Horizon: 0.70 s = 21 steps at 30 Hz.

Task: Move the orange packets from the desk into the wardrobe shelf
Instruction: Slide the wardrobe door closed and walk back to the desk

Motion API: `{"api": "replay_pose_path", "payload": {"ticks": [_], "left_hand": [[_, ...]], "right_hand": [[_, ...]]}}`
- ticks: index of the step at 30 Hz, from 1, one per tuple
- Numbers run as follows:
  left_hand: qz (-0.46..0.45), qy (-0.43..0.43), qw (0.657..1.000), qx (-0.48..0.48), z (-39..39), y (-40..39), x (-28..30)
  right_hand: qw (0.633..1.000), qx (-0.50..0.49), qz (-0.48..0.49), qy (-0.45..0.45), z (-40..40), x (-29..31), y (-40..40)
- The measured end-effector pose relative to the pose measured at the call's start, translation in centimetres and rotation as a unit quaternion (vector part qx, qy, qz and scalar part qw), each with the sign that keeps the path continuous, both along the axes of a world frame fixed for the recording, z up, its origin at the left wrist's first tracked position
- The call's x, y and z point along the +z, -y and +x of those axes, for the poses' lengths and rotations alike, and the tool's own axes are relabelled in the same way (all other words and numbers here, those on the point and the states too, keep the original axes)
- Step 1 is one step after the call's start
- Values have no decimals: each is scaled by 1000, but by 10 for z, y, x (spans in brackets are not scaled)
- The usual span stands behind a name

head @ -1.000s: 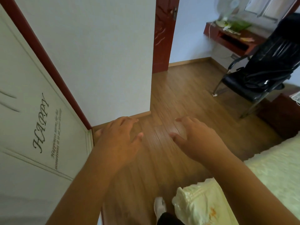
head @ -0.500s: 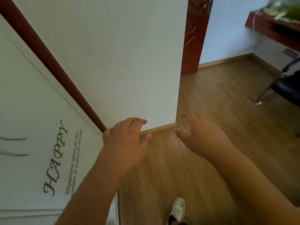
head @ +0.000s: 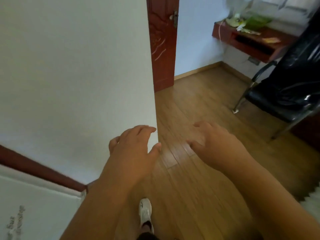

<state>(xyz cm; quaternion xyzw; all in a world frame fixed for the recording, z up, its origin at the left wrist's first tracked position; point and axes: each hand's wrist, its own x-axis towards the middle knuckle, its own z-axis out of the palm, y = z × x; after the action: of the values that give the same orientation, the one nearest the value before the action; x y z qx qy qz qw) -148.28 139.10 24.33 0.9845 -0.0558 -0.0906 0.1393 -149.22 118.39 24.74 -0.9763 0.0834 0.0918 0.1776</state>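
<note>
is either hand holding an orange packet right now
No, the left hand and the right hand are both held out over the wooden floor with loosely spread fingers and nothing in them.

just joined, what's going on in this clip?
A person is on the wooden floor, both hands out in front and holding nothing: left hand and right hand, fingers loosely spread. The desk stands across the room behind a black chair; an orange packet appears to lie on it. No wardrobe shelf is visible.
</note>
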Motion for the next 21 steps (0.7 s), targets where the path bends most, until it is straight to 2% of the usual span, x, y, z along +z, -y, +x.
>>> {"api": "replay_pose_path", "payload": {"ticks": [12, 16, 21], "left_hand": [[-29, 35, 971, -233, 222, 103, 16], [-37, 49, 950, -307, 276, 140, 26], [-30, 48, 934, -353, 326, 186, 28]], "right_hand": [[979, -201, -26, 7, 136, 27, 80], [965, -259, -23, 23, 169, 28, 100], [953, -303, -19, 7, 199, 22, 137]]}}
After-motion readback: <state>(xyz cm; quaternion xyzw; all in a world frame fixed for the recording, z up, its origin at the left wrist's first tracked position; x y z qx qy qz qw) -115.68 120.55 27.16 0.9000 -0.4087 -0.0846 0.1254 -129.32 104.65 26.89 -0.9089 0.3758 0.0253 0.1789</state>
